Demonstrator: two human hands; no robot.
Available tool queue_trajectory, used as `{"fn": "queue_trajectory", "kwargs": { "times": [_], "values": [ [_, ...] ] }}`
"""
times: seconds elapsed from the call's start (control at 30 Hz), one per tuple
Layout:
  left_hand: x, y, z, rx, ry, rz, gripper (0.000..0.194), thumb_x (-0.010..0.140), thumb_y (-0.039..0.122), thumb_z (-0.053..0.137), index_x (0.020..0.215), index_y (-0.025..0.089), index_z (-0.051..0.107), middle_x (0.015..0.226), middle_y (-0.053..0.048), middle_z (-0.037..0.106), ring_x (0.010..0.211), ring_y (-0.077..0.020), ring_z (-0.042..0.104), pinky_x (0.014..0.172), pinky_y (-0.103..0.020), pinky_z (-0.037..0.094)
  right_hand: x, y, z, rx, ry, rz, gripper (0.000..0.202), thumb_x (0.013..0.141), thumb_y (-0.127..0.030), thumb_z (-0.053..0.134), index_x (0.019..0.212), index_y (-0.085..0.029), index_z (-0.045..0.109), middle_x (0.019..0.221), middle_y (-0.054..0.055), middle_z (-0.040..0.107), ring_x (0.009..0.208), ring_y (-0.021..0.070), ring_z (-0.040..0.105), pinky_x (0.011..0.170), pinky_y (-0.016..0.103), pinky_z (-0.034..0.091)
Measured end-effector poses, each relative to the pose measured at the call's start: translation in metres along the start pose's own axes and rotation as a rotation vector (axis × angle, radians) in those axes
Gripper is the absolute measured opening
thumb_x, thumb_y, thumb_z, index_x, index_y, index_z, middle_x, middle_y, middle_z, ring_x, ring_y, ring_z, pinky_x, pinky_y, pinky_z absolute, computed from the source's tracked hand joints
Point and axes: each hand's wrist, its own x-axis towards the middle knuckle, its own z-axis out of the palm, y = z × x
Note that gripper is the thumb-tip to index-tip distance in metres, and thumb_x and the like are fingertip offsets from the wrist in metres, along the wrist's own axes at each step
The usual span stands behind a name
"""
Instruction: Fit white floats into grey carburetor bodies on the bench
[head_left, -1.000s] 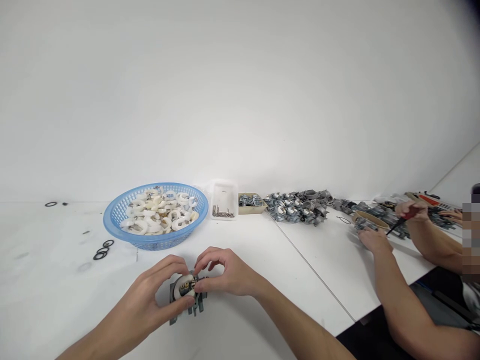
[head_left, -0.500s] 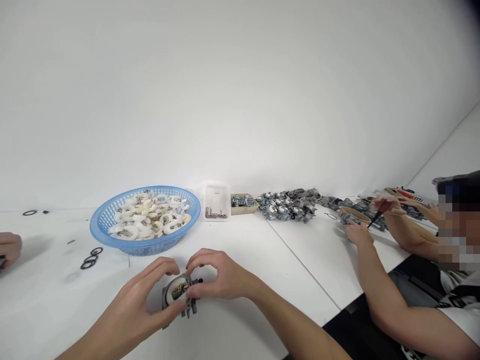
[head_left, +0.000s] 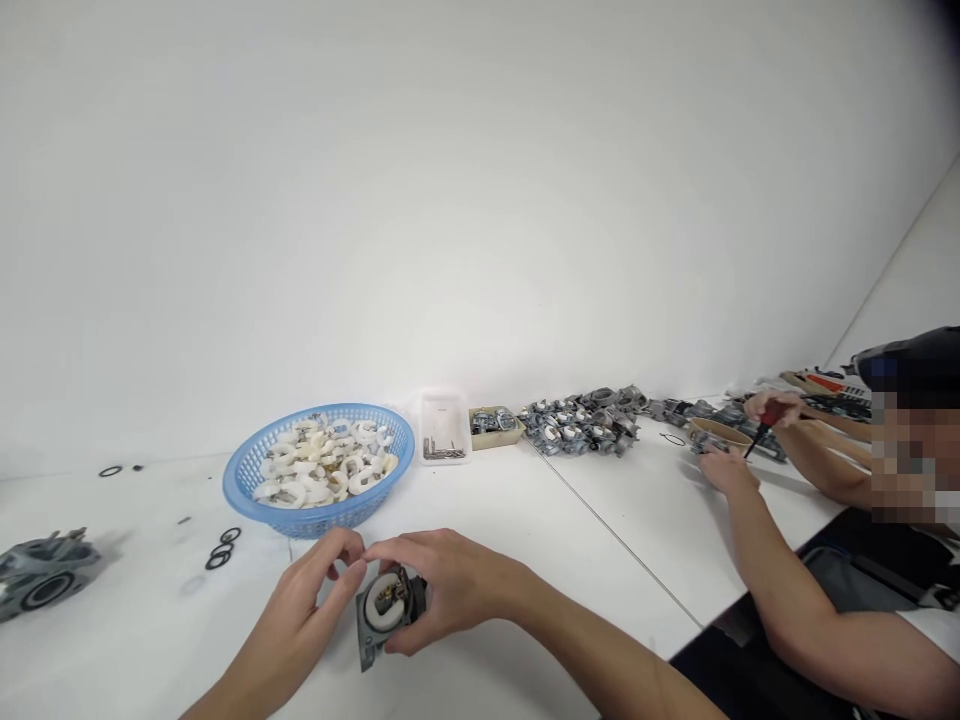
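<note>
A grey metal carburetor body [head_left: 367,640] with a white ring-shaped float [head_left: 388,612] and brass parts inside it stands on the white table, its open side facing me. My right hand [head_left: 454,590] grips it from the right, thumb at the lower front and fingers over the top. Close to its upper left edge is my left hand [head_left: 315,600], fingers curled and thumb drawn near the fingertips. Anything pinched there is too small to make out.
A blue basket [head_left: 240,500] of white floats stands behind my hands, beside a white tray [head_left: 448,420] of metal pins and a box [head_left: 499,438]. Carburetors [head_left: 581,425] lie heaped further right. Black rings [head_left: 221,550] and another carburetor [head_left: 49,578] are left. A co-worker [head_left: 780,570] holds a screwdriver [head_left: 759,432].
The view has shifted left. My right hand has moved round the carburetor's right side, and my left hand has come off its front. A hand at far left is gone, a carburetor showing there.
</note>
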Motion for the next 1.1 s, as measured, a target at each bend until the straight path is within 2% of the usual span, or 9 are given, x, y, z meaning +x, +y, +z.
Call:
{"fn": "queue_trajectory", "kwargs": {
  "times": [0.13,0.23,0.37,0.5,0.6,0.7,0.83,0.97,1.1],
  "values": [
    [-0.002,0.003,0.000,0.050,0.002,-0.001,0.038,0.104,0.055,0.035,0.092,0.025,0.054,0.092,-0.003,0.064,0.083,-0.0213,0.059,0.071,-0.029,0.049,-0.023,0.010,-0.017,0.099,0.182,0.055,0.077,0.064,-0.042,0.089,0.134,-0.029,0.060,0.114,0.005,0.072,0.103,0.0236,0.068,0.095,0.033,0.050],
    [-0.004,0.006,0.000,0.111,-0.015,-0.020,0.037,0.105,0.054,0.033,0.092,0.025,0.052,0.095,-0.003,0.064,0.082,-0.0208,0.058,0.064,-0.027,0.046,-0.060,0.038,-0.051,0.129,0.394,0.262,0.074,0.070,-0.041,0.085,0.136,-0.026,0.057,0.115,0.007,0.071,0.103,0.0232,0.068,0.092,0.035,0.054],
    [-0.006,0.009,0.001,0.166,-0.064,-0.006,0.031,0.105,0.050,0.032,0.094,0.026,0.049,0.095,-0.003,0.063,0.080,-0.0208,0.060,0.062,-0.027,0.047,-0.126,0.093,-0.102,-0.155,0.675,0.621,0.063,0.074,-0.048,0.076,0.130,-0.025,0.060,0.115,0.009,0.073,0.100,0.0260,0.070,0.096,0.041,0.053],
    [-0.007,0.009,0.002,0.255,-0.054,0.080,0.025,0.105,0.046,0.035,0.096,0.027,0.049,0.093,-0.002,0.063,0.068,-0.0189,0.058,0.063,-0.029,0.048,-0.190,0.145,-0.134,-0.296,0.754,0.858,0.055,0.065,-0.052,0.076,0.112,-0.024,0.068,0.101,0.013,0.077,0.100,0.0358,0.069,0.089,0.048,0.052],
    [-0.007,0.006,0.004,0.306,-0.061,0.097,0.022,0.105,0.044,0.036,0.097,0.027,0.048,0.092,-0.002,0.063,0.067,-0.0189,0.058,0.065,-0.030,0.048,-0.221,0.175,-0.148,-0.360,0.796,0.953,0.048,0.066,-0.054,0.073,0.105,-0.026,0.070,0.099,0.016,0.077,0.099,0.0394,0.070,0.083,0.049,0.052],
    [-0.007,0.001,0.007,0.327,-0.085,0.083,0.022,0.105,0.044,0.036,0.098,0.027,0.048,0.092,-0.002,0.063,0.065,-0.0181,0.057,0.064,-0.029,0.048,-0.233,0.200,-0.154,-0.384,0.814,0.986,0.047,0.069,-0.054,0.071,0.106,-0.026,0.070,0.102,0.018,0.076,0.102,0.0397,0.070,0.082,0.047,0.052],
    [-0.004,-0.003,0.007,0.314,-0.085,0.061,0.020,0.104,0.044,0.040,0.101,0.028,0.051,0.095,-0.002,0.065,0.068,-0.0177,0.061,0.060,-0.026,0.049,-0.228,0.226,-0.159,-0.397,0.803,1.028,0.055,0.070,-0.059,0.068,0.110,-0.021,0.070,0.105,0.016,0.076,0.104,0.0374,0.069,0.084,0.044,0.052],
    [-0.002,-0.003,0.003,0.344,-0.039,0.068,0.020,0.104,0.044,0.042,0.103,0.028,0.054,0.098,-0.002,0.067,0.071,-0.0192,0.065,0.066,-0.028,0.051,-0.213,0.241,-0.162,-0.418,0.800,1.080,0.061,0.069,-0.061,0.066,0.113,-0.019,0.070,0.111,0.015,0.075,0.108,0.0360,0.067,0.088,0.041,0.051],
    [0.000,-0.002,0.002,0.368,-0.023,0.096,0.021,0.103,0.045,0.043,0.108,0.029,0.055,0.104,-0.004,0.068,0.086,-0.0232,0.067,0.074,-0.031,0.052,-0.203,0.248,-0.159,-0.448,0.800,1.115,0.063,0.071,-0.061,0.062,0.116,-0.016,0.069,0.115,0.019,0.073,0.113,0.0400,0.064,0.095,0.046,0.046]
  ]
}}
